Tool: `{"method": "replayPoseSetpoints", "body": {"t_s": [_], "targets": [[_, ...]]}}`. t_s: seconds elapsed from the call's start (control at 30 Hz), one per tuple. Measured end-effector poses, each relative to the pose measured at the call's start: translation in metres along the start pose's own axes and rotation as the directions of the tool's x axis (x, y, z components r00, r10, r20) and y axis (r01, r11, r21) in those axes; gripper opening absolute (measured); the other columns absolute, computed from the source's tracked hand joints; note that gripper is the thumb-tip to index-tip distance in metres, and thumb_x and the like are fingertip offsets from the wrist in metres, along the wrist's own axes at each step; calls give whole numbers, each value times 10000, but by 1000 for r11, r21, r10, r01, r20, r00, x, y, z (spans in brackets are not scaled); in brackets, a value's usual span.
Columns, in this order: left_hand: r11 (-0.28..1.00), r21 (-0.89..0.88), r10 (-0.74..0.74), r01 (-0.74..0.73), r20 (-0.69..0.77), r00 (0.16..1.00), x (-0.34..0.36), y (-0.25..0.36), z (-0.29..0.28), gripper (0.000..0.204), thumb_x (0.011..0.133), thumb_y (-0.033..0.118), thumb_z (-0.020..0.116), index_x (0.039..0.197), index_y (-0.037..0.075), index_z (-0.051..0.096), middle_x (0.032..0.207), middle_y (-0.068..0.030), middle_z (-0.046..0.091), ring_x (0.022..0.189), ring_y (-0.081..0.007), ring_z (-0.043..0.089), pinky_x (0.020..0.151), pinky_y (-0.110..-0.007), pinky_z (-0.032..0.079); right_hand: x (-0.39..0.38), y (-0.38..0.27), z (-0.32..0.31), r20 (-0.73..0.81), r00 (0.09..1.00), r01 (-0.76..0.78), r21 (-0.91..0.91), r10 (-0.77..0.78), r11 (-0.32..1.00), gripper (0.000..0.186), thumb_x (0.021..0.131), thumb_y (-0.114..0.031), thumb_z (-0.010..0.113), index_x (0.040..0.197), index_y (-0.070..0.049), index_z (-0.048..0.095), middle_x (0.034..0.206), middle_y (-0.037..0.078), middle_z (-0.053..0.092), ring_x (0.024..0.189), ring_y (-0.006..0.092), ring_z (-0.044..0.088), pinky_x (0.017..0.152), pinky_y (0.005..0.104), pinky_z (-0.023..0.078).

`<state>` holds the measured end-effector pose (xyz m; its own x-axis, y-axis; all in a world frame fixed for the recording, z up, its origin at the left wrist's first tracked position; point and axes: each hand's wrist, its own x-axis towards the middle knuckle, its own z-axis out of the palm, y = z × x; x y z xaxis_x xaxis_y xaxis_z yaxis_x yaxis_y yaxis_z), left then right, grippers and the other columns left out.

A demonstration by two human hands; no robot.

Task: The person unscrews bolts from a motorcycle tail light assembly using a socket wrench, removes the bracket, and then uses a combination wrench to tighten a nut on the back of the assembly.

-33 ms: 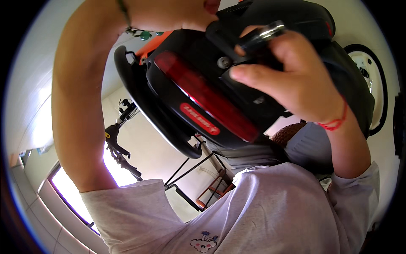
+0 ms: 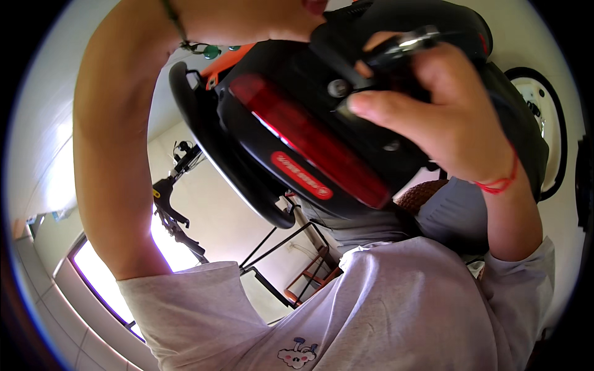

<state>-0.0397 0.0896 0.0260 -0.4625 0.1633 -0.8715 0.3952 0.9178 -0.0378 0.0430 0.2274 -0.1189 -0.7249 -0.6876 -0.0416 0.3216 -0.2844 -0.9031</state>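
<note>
A black vehicle tail section (image 2: 291, 74) fills the upper middle, with a long red tail light (image 2: 309, 145) and a curved black grab rail (image 2: 229, 167) along its near-left side. My right hand (image 2: 442, 117) is closed around a dark tool with a shiny metal end (image 2: 417, 40). Its thumb reaches toward a round bolt head (image 2: 338, 88) on the black surface. Across the top comes my left hand (image 2: 272, 18), beside a dark bar-like piece (image 2: 337, 52) near the tool. Its fingers are mostly hidden or cut off by the upper edge.
At the left, behind my arm, hangs a bicycle handlebar with a brake lever (image 2: 167, 191). A brown wooden frame piece (image 2: 309, 278) stands low behind the grab rail. On the right is a white round object with a black rim (image 2: 560, 123).
The tail section has shifted slightly to the right in view. My right hand and the tool have moved a little to the right with it.
</note>
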Motion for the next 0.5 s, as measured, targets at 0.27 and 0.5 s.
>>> {"method": "replayPoseSetpoints", "body": {"t_s": [0.27,0.5], "targets": [[992,-121,-58,23,-295,954,-75,38,9,206,863,170,643,971,-4,614,941,-146,664,916,-279,649,805,-366,514,-49,-47,-13,-44,988,139,-124,-145,983,162,750,-1,746,823,-10,602,783,12,573,657,70,467,587,244,345],[815,-567,-31,-118,-246,969,-93,46,103,150,828,-14,649,908,28,529,876,-75,530,760,-126,532,687,-286,478,-113,-54,19,205,977,98,-215,-53,972,137,746,11,753,799,-8,629,702,84,631,571,148,560,541,296,416]]}}
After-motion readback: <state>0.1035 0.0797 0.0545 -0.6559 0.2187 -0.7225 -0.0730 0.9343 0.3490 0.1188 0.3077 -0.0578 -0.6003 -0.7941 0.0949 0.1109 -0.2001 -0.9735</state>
